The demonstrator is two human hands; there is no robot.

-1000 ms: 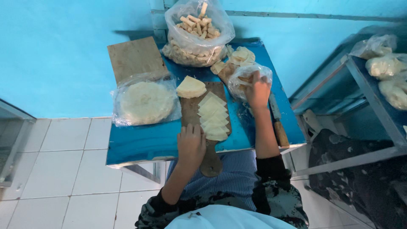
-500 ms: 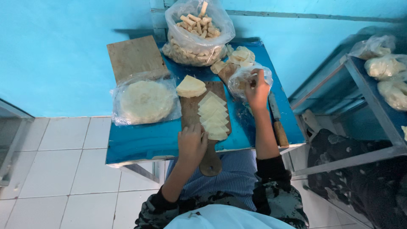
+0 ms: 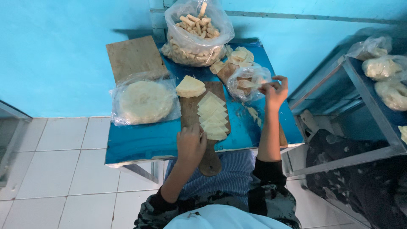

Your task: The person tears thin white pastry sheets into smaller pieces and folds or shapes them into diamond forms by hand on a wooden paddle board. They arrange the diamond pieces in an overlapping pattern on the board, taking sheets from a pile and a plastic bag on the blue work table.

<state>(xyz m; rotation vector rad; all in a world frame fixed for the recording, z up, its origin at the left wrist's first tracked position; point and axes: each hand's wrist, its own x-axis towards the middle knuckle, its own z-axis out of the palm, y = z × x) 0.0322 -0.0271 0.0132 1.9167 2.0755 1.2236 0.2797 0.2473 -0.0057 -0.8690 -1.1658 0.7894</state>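
Note:
My left hand point(image 3: 190, 145) lies on the near end of a wooden paddle board point(image 3: 193, 108), just above its handle, and holds it down. On the board are a row of overlapping pale dough sheets point(image 3: 212, 116) and a stack of wedge-shaped sheets point(image 3: 190, 87). My right hand point(image 3: 274, 91) is raised at the table's right side. It pinches a thin pale utensil point(image 3: 250, 85) whose tip points left into a small clear plastic bag point(image 3: 243, 89) of filling.
The blue table point(image 3: 144, 142) also carries a bag of round dough sheets point(image 3: 146, 101), a bare wooden board point(image 3: 133, 57), a big bag of rolled sticks point(image 3: 197, 32) and a pile of folded pieces point(image 3: 238, 57). A metal rack point(image 3: 364, 91) with bagged dough stands at the right.
My right hand has drawn back to the right from the small bag's mouth, with the utensil now showing. My left hand stays on the paddle board.

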